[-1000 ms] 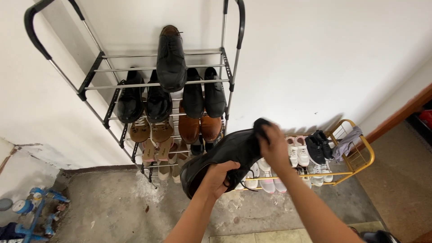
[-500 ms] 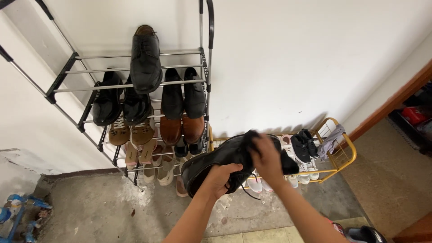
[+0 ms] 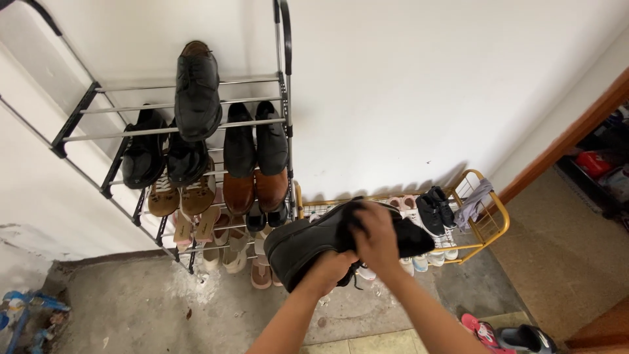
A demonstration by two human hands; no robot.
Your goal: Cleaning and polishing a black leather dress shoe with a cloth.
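I hold a black leather shoe (image 3: 308, 241) in front of me, sole side toward the lower left. My left hand (image 3: 335, 264) grips it from below near the laces. My right hand (image 3: 375, 236) presses a black cloth (image 3: 411, 237) against the shoe's upper, and the cloth sticks out to the right of my fingers. Behind the shoe stands a tall metal shoe rack (image 3: 118, 157) with one black shoe (image 3: 196, 88) on its top shelf and several dark and brown pairs below.
A low yellow wire rack (image 3: 491, 210) at the right holds white and black sneakers and a grey cloth (image 3: 473, 200). Sandals sit on the tall rack's lower shelves. Concrete floor (image 3: 151, 308) below; red and black slippers (image 3: 508, 334) at lower right; blue pipes (image 3: 19, 314) at lower left.
My right hand with the cloth has slid from the shoe's far end toward its middle. The view has shifted right, so the tall rack sits further left.
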